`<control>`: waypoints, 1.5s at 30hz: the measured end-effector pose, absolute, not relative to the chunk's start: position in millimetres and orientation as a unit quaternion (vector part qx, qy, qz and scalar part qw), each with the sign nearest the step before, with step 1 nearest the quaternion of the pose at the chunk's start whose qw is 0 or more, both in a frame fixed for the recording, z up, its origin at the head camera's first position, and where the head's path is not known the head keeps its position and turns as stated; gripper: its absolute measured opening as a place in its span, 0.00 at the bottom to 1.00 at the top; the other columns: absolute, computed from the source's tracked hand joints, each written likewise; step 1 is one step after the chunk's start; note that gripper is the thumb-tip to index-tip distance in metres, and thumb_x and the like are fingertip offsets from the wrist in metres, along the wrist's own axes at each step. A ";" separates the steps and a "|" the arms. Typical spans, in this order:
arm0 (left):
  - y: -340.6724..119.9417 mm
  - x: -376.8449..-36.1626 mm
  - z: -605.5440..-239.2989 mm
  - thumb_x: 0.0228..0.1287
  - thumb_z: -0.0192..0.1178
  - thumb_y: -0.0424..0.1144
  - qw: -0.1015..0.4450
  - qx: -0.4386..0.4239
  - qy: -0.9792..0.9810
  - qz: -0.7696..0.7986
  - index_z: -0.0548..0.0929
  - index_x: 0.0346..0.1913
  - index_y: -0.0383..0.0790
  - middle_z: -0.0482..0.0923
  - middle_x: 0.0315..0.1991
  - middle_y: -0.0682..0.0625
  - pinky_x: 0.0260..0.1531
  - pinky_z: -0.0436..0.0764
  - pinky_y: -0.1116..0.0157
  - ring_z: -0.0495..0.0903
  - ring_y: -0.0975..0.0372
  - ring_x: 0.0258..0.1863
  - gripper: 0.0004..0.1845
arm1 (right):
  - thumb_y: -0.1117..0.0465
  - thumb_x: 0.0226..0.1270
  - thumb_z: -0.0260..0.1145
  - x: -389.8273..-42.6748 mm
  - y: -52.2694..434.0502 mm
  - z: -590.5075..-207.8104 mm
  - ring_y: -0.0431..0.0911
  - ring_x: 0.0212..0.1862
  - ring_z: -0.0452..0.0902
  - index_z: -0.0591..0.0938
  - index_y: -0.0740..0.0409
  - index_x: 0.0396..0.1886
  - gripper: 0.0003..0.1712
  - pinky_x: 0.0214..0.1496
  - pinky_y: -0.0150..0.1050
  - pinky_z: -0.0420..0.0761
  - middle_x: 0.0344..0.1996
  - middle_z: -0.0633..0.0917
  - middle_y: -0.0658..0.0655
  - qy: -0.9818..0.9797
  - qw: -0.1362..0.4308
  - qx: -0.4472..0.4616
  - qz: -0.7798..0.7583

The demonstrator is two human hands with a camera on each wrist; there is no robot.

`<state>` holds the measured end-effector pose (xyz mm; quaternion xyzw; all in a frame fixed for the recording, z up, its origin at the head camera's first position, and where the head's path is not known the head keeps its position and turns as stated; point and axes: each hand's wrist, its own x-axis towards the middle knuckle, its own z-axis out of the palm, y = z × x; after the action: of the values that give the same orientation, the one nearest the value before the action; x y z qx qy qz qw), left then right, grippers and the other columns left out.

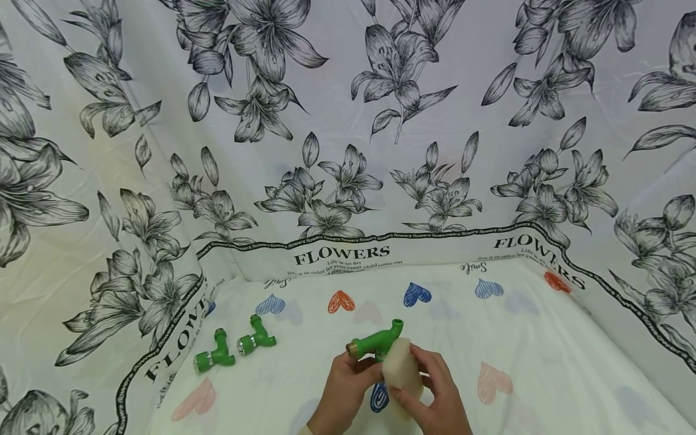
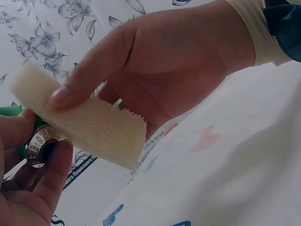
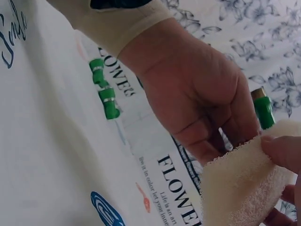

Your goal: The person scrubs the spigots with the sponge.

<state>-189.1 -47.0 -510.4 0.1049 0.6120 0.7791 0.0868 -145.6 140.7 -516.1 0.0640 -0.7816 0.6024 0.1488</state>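
**Sponge meets green pipe fitting**

The green fitting (image 1: 376, 342) sits pinched in the left hand (image 1: 348, 377) above the bench (image 1: 544, 374), brass end exposed, probably so the sponge (image 1: 401, 367), gripped by the right hand (image 1: 435, 393), can reach it. Two spare fittings (image 1: 235, 349) lie left of it. No containers visible.

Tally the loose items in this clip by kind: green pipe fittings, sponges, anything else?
Green pipe fittings: 3, two lying on the cloth and one held fitting gripped by the left hand.
Sponges: 1, the sponge pinched by the right hand.
Total: 4.
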 end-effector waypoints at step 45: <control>-51.8 -194.9 -514.3 0.76 0.70 0.33 0.090 0.147 0.635 0.753 0.85 0.64 0.33 0.82 0.60 0.41 0.49 0.90 0.60 0.88 0.53 0.50 0.18 | 0.55 0.69 0.81 -150.6 138.7 -519.2 0.53 0.58 0.79 0.74 0.57 0.77 0.41 0.55 0.38 0.86 0.59 0.78 0.57 -0.768 0.058 0.042 0.636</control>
<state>-194.9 -51.8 -514.3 0.1467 0.6353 0.7528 0.0900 -150.6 138.7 -519.2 0.0420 -0.7683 0.6361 0.0581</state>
